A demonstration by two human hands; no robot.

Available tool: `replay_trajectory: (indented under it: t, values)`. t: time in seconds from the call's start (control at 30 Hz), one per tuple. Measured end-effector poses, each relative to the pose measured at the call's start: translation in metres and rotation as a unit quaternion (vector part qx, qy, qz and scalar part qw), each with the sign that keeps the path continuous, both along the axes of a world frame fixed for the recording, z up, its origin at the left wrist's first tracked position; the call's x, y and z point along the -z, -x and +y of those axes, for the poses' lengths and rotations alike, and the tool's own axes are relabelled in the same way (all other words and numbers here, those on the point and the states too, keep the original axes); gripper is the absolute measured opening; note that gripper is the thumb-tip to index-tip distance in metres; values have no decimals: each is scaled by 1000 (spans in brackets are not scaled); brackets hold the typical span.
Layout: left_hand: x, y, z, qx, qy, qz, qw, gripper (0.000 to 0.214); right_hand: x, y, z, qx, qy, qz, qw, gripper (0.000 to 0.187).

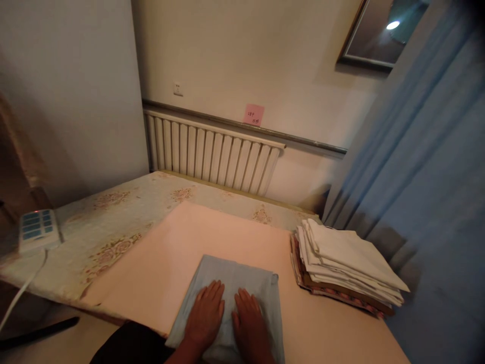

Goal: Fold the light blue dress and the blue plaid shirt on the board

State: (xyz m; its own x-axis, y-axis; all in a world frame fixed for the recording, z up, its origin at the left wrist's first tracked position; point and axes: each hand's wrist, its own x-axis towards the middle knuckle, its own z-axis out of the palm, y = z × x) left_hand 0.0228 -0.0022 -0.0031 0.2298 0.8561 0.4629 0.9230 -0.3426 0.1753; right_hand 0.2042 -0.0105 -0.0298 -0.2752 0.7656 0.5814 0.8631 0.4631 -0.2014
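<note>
A folded light-blue cloth (238, 273) lies flat in front of me on a pink sheet (182, 253). My left hand (205, 313) rests palm down on its left half, fingers stretched out and pointing away from me. On the right half my right hand (250, 321) is also laid flat, with its fingers extended. A narrow strip of the blue cloth shows between the two hands. Neither hand grips anything. The cloth's near edge is partly hidden by my hands and wrists.
To the right stands a stack of folded cloths (348, 253), mostly white, beside a blue curtain (417, 202). A power strip (39, 230) with a white cord sits at the left on the flowered table cover (117, 247). Behind the table is a radiator (212, 151).
</note>
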Motion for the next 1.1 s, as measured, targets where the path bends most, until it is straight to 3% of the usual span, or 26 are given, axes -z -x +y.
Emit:
replay_trajectory:
  t: [1.1]
  values:
    - [-3, 1, -2, -7, 3, -16, 1000, 40, 0, 2, -2, -1, -6, 15, 1000, 38]
